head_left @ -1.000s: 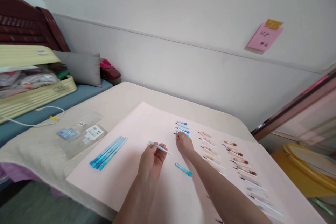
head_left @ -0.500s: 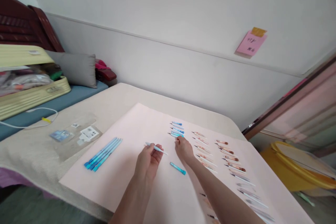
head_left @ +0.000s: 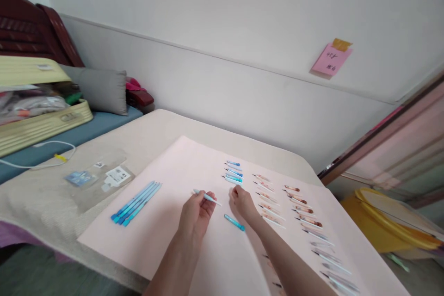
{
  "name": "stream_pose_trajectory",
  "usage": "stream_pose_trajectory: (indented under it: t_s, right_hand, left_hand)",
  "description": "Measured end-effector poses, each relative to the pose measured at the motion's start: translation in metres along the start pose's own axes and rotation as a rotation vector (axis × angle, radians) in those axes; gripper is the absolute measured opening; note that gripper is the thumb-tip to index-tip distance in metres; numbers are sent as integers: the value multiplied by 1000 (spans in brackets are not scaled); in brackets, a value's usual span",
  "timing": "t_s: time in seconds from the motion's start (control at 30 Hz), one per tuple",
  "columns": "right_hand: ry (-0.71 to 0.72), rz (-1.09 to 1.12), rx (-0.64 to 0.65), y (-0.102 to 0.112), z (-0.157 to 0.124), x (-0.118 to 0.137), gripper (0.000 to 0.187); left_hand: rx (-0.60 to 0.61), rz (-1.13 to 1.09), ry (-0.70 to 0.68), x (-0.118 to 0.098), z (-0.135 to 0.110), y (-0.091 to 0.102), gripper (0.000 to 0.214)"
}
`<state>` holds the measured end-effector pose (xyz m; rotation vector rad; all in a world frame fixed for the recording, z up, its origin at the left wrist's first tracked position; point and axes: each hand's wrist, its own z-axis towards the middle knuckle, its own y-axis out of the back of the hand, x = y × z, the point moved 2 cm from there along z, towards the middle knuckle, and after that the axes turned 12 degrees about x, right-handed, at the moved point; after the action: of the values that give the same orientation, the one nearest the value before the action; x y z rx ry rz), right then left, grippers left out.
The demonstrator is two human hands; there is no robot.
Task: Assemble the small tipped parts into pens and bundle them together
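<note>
Between the thumb and fingers of my left hand [head_left: 198, 210] is a slim light-blue pen [head_left: 204, 195], its thin white end pointing right. My right hand [head_left: 243, 202] is closed in a pinch just above the pink sheet [head_left: 173, 240]; whether its fingertips hold anything is hidden. Just beyond it lies a short row of blue pen parts [head_left: 233, 178], some with dark pointed tips. A blue pen cap [head_left: 234, 222] rests on the sheet between my forearms. Several long blue pens [head_left: 137, 203] lie side by side at the left.
More rows of pen parts, peach [head_left: 268, 196] and brown [head_left: 307, 210], spread across the right of the sheet. Clear plastic packaging [head_left: 104, 180] lies on the beige bed cover [head_left: 145, 134] at left. A grey pillow [head_left: 100, 90], an open yellow case [head_left: 31, 71] and a yellow tub [head_left: 385, 222] stand around.
My right hand has drawn back slightly from the row of blue pen parts, leaving the nearest one lying uncovered. My left hand keeps the pen in about the same place.
</note>
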<state>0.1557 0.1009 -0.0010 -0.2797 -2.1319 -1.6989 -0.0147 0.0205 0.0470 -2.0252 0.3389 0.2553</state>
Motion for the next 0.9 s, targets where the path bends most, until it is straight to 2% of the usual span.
stream_pose_trajectory:
  t_s: [0.1,0.2,0.3,0.47,0.57,0.8,0.9]
  right_hand:
    - [48,138,-19,1,-46,-4,17]
    - [121,581,-57,0,-84,-7,13]
    - [106,855,-74,0,-102,-5,14]
    - [77,1147,-36,-2,-102,10,20]
    - [82,1248,-4,-3,-100,17,19]
    - [112,1249,-162,-2,-97,16,11]
    - [89,1215,-237,-2,-96,16,8]
  left_hand:
    - [-13,29,43,8,-2,0,7]
    - [-13,74,84,19,-7,-1,6]
    - [-21,130,113,30,-11,-2,7]
    - [-24,247,142,44,-13,2,11]
    - [8,306,181,51,-15,3,11]
    - [56,403,261,81,-20,3,6]
    - [68,419,254,90,-22,6,12]
